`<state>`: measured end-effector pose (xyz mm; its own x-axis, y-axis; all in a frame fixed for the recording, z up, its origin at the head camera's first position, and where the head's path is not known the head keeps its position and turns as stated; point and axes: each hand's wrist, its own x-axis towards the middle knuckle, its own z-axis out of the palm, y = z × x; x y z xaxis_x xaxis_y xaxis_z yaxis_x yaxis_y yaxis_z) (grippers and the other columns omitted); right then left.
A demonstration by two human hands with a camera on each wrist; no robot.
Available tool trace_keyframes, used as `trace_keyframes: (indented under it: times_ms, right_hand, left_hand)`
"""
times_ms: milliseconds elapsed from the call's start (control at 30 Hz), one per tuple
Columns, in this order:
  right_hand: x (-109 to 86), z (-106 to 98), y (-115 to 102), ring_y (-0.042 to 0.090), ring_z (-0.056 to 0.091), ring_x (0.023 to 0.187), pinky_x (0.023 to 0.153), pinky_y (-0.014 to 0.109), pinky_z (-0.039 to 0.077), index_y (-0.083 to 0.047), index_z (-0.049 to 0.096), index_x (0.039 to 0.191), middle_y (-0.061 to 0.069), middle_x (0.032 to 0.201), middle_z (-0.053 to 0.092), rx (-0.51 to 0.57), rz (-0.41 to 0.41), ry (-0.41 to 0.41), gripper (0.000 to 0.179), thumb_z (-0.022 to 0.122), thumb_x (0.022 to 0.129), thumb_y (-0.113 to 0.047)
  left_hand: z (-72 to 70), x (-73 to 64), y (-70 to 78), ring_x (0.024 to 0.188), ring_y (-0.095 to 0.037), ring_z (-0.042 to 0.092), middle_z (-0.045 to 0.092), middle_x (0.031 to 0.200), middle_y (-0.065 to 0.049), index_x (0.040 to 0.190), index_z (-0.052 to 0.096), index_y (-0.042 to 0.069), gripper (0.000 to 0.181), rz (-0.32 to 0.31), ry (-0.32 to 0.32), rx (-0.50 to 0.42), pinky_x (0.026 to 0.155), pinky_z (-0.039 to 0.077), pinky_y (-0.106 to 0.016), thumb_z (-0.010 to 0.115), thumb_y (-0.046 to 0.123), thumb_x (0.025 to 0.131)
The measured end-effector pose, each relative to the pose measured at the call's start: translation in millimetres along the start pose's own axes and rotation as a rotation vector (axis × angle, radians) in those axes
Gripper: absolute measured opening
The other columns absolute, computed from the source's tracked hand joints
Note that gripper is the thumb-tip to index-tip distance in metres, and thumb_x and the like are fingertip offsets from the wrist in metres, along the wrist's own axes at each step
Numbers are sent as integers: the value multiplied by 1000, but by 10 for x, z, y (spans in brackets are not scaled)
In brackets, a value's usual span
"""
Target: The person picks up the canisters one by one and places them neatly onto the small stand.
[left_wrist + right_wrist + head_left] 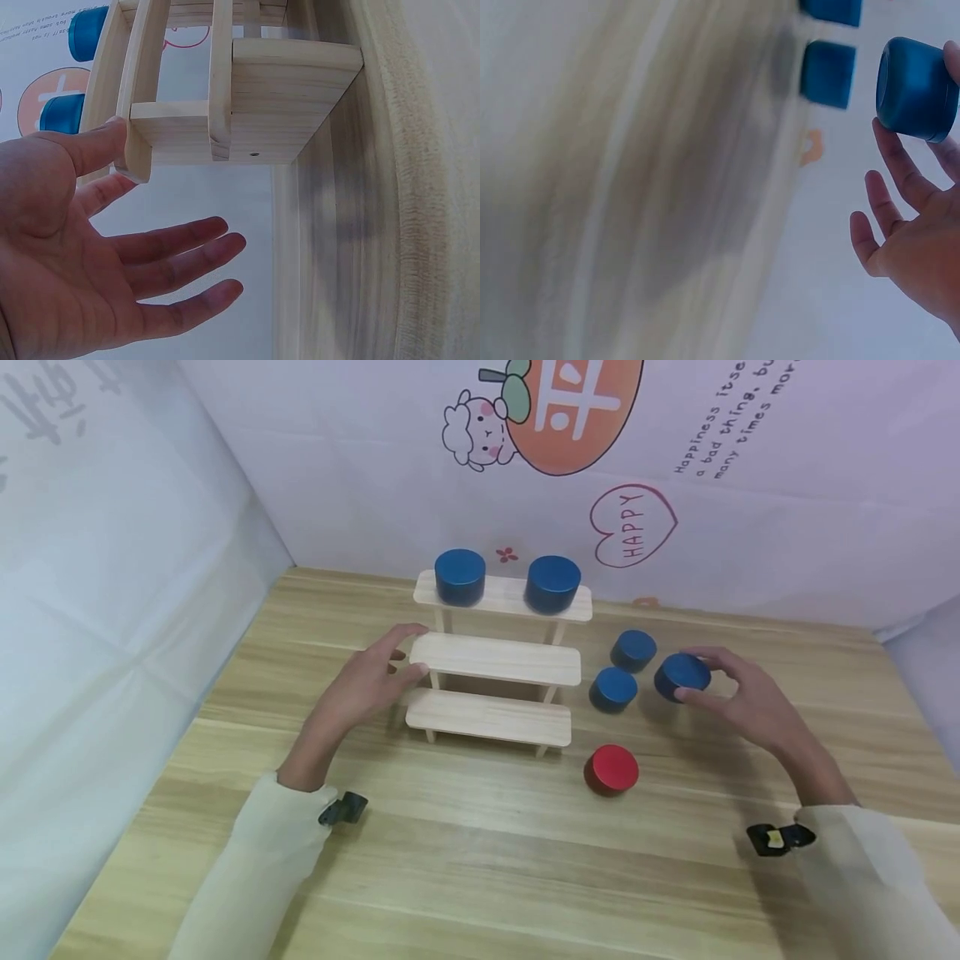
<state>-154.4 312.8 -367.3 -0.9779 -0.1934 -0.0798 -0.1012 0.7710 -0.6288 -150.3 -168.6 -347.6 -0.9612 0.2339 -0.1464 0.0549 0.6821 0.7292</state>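
A small three-step wooden shelf stand stands on the table. My left hand pinches the left end of its middle step between thumb and index finger; in the left wrist view the other fingers spread loosely. My right hand grips a blue round tin by its sides, held above the table. Two more blue tins sit between it and the stand. On the top step are two blue tins, set apart. A red round tin lies nearer the front.
The wood-grain table spreads around the stand. A white printed cloth hangs close behind the stand, and another white cloth borders the left side. Black straps circle both sleeves.
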Motion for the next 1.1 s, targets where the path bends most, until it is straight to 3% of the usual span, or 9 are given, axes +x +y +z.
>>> trace_keyframes:
  times_ms: [333, 633, 1100]
  right_hand:
    - [-21, 30, -299, 47, 34, 136, 101, 75, 24, -10, 50, 145, 21, 146, 47, 13, -91, 12, 62, 74, 92, -30]
    - [-56, 40, -386, 46, 35, 134, 100, 76, 24, -11, 51, 145, 22, 143, 49, 28, -95, 36, 61, 74, 91, -30]
    - [-102, 70, -705, 41, 40, 132, 100, 73, 28, -14, 54, 143, 18, 142, 51, 75, -148, 52, 61, 77, 89, -27]
  left_hand:
    - [-12, -2, 0, 123, -41, 54, 50, 144, -22, 153, 35, 27, 54, 8, 0, 16, 91, 47, -58, 56, 31, 103]
    - [-10, 7, -10, 121, -41, 55, 50, 143, -23, 152, 36, 28, 53, 6, -4, 13, 89, 48, -57, 57, 32, 103]
    - [-2, 19, -23, 121, -41, 55, 51, 141, -24, 153, 35, 28, 54, 1, -6, 7, 89, 49, -57, 57, 32, 103]
